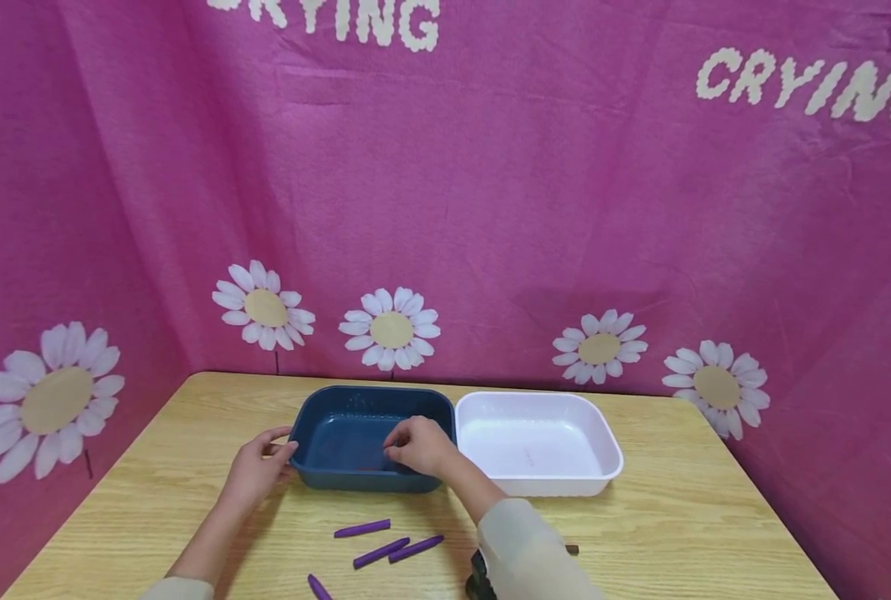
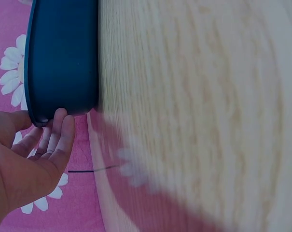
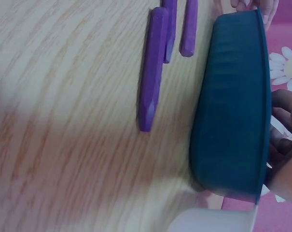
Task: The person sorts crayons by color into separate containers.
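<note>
A dark blue plastic basin (image 1: 373,481) stands on the table. My left hand (image 1: 257,471) holds its left end; in the left wrist view that hand (image 2: 32,159) has the thumb at the rim and the fingers against the outer wall. My right hand (image 1: 420,446) reaches down inside the basin near its right end, fingers bent together. Whether something sits between those fingertips is hidden; in the right wrist view the basin wall (image 3: 232,106) covers part of the hand (image 3: 285,140). Several purple crayons (image 1: 381,552) lie on the table in front of the basin.
A white basin (image 1: 538,485) stands right beside the blue one. The end of a brown stick-like thing (image 1: 573,550) shows past my right sleeve (image 1: 528,550). Behind the wooden table (image 1: 678,500) hangs a pink cloth (image 1: 490,208) with daisies.
</note>
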`<state>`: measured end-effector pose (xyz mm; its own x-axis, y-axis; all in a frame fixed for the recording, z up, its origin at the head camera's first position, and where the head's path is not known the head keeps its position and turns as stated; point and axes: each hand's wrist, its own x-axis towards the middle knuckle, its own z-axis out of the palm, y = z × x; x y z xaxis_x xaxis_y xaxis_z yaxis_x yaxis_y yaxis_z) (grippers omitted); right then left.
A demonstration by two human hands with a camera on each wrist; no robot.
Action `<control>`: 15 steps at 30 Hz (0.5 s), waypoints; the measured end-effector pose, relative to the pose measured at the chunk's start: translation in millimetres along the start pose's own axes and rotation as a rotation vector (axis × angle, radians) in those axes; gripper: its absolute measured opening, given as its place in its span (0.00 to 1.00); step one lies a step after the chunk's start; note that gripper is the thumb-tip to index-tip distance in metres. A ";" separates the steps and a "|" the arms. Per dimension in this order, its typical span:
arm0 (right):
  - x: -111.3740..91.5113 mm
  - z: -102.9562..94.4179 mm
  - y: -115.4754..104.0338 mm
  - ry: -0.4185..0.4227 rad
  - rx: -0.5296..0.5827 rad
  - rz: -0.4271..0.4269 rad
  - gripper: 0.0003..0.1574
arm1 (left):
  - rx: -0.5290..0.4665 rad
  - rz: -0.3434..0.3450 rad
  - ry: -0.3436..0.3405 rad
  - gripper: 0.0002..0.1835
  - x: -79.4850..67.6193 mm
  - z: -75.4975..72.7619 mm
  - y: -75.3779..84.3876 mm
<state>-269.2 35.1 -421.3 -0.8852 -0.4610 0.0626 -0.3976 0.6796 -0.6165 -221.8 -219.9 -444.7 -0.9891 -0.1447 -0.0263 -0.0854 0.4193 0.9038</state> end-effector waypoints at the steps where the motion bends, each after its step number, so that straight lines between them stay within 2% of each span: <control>1: -0.4 -1.9 0.0 0.007 -0.003 -0.009 0.07 | 0.002 -0.002 -0.001 0.23 0.1 0.1 0.2; 8: -3.7 -13.4 2.3 0.034 0.015 -0.041 0.08 | 0.007 -0.005 -0.001 0.23 -0.4 -0.2 1.4; 15: -8.3 -21.2 0.9 0.023 0.044 -0.033 0.09 | 0.009 -0.013 -0.003 0.23 -1.3 0.1 2.0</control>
<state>-267.4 51.7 -405.7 -0.8774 -0.4689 0.1015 -0.4159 0.6380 -0.6480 -220.7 -218.7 -442.9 -0.9883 -0.1472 -0.0394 -0.0992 0.4256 0.8995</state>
